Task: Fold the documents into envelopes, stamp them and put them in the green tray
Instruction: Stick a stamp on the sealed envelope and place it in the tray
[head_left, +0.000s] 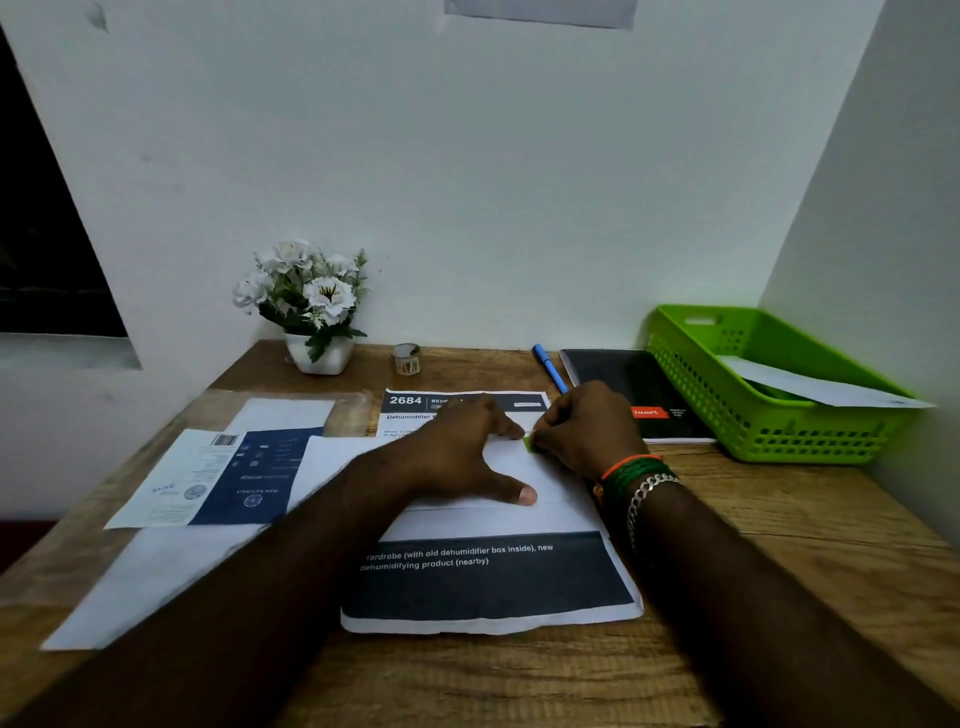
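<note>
On the white envelope, left of the green tray, the right hand pinches a small green stamp at its corner; the left hand presses flat, fingers spread. Smooth paper could slide, leaving the stamp crooked. The tray's perforated plastic already holds one envelope.

The left hand covers the middle of the white envelope and part of the header on the printed document beneath it, so the heading after "2684" cannot be read whole. The right hand hides most of the small green stamp; only a sliver shows, its print too small to tell. A paper on the wall is cut off by the top edge. The text on the blue leaflet is too blurred to read.
</note>
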